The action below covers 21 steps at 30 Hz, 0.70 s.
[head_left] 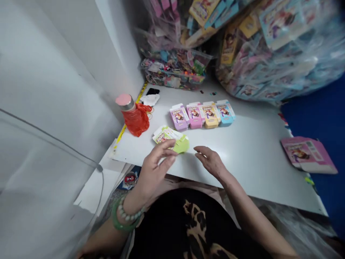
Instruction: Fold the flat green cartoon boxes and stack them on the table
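A lime-green printed cardboard box (181,144), flat-looking with its flaps out, lies near the table's front edge. My left hand (155,165) is over its near side, thumb and fingers apart, covering part of it; nothing shows gripped between them. To the right of the box, my right hand (211,162) hovers above the table with fingers slightly curled and apart, holding nothing. Behind the hands, small printed boxes stand side by side in a row: a purple box (179,118), a pink box (195,115), a yellow box (211,114) and a blue box (225,113).
A pink-lidded bottle (125,102) in a red bag (137,120) stands at the left by the wall. Clear bags of boxes (283,54) and a plastic tub of small trinkets (175,70) fill the back. A larger pink box (307,154) is at the right edge.
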Tool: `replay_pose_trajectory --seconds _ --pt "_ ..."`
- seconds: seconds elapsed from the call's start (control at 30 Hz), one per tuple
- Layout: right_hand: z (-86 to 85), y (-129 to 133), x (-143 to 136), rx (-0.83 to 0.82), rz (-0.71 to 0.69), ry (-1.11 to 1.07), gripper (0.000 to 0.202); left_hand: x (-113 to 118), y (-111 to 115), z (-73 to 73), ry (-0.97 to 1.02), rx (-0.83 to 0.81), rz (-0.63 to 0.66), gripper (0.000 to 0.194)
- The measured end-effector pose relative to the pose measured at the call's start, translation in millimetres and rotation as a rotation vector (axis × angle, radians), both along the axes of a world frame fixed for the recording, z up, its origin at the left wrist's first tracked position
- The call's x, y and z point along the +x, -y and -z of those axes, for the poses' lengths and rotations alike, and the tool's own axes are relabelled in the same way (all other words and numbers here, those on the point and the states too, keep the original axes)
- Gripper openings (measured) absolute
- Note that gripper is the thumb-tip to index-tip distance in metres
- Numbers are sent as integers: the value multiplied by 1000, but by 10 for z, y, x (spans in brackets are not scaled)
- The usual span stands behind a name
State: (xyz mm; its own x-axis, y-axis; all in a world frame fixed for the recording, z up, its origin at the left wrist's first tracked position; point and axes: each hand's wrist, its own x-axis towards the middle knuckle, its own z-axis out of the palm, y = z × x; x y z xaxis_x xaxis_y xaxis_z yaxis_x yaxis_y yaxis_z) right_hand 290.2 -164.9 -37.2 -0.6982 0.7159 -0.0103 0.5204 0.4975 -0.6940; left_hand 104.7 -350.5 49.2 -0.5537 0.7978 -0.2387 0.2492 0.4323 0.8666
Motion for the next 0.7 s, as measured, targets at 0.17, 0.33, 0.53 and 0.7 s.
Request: replay_pose_trajectory --seconds 0.17,0.33,0.53,0.7 --pt "-84 -215 -954 78 49 185 35 -399 -423 708 292 26 -446 48" --pt "109 -50 -1177 133 27 282 36 -515 -640 1073 296 5 -344 31" --pt "383 356 -675 38 110 120 38 -354 -703 1035 -65 -71 -175 37" --pt "389 425 -403 -203 126 -37 46 -205 -640 1065 -297 -37 -214 52"
